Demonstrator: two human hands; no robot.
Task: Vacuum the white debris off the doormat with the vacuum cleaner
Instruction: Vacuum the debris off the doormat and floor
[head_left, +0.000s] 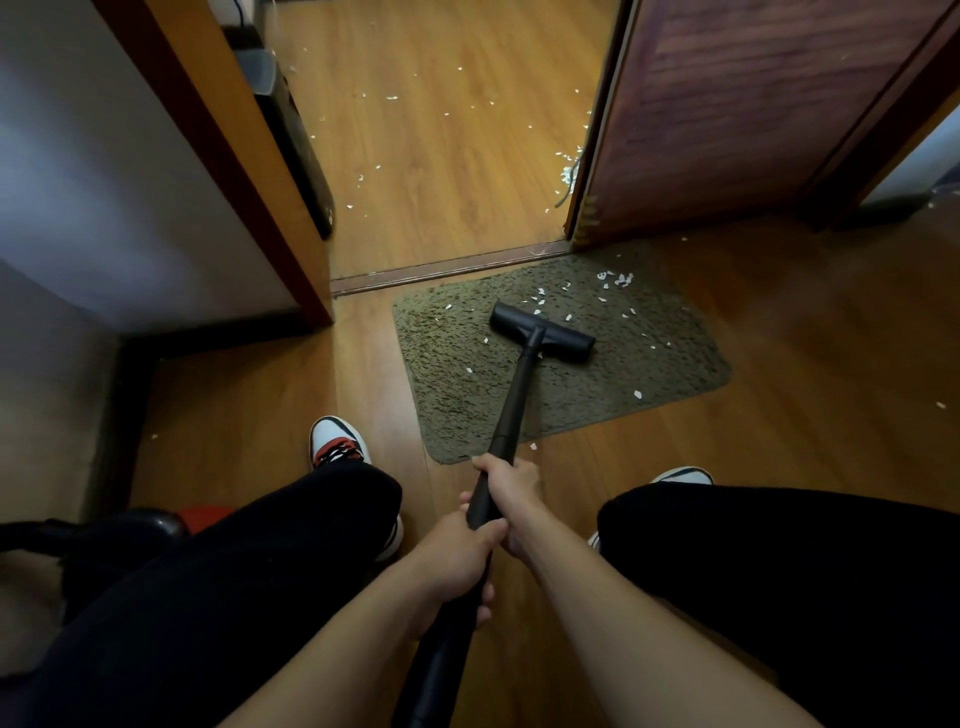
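Vacuuming mid-pass, nozzle (543, 332) lying flat near the middle of the doormat (467, 395), most white debris (613, 280) sitting beyond it toward the far right corner. Probably needing a push forward and rightward next. Clamping the wand (511, 410), right hand (511, 488) ahead, left hand (457, 561) just behind.

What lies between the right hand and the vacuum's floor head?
In the head view, the black vacuum tube runs from the right hand to the floor head, over the doormat at its near edge.
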